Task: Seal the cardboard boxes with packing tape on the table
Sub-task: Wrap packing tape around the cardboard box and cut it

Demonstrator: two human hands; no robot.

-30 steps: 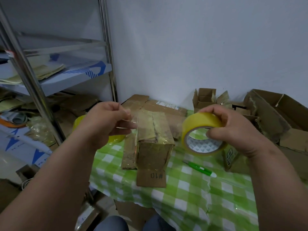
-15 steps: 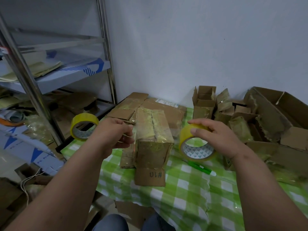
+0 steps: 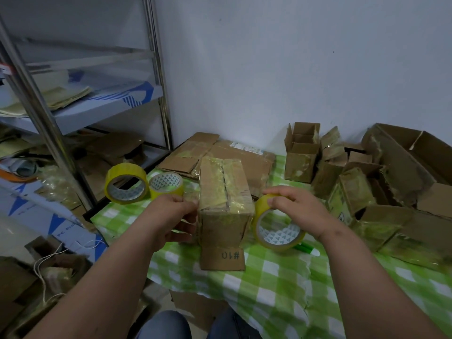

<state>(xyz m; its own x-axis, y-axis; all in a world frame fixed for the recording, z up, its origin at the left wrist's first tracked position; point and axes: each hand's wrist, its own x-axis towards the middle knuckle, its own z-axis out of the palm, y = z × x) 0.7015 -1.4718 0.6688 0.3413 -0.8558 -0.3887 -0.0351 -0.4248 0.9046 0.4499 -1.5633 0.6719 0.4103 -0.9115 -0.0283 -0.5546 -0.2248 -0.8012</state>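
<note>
Nearest to the camera, two bare forearms reached over a table (image 3: 281, 297) covered with a green and white checked cloth. In the middle of it stood one cardboard box (image 3: 223, 211), the landmark here; its top flaps were closed and covered with yellowish tape, and one flap at its near side lay flat on the cloth with "#10" written on it.

The left hand (image 3: 175, 217) was at the left side of the box, fingers curled against that wall; whether it pinched a tape end I cannot tell. The right hand (image 3: 297, 211) was just right of the box and gripped one yellow tape roll (image 3: 277, 228) from above, fingers curled over its rim. A green pen (image 3: 307, 248) lay just behind that roll, partly hidden.

Left of the box and a little farther, two more tape rolls (image 3: 127, 184) lay side by side, touching each other. So three rolls were counted.

Behind the box lay flattened cardboard (image 3: 195, 152). To the right of the box, a heap of open and crushed boxes (image 3: 342, 179) stood; their number is not clear. Far left of the box stood one metal shelf (image 3: 97, 104).
</note>
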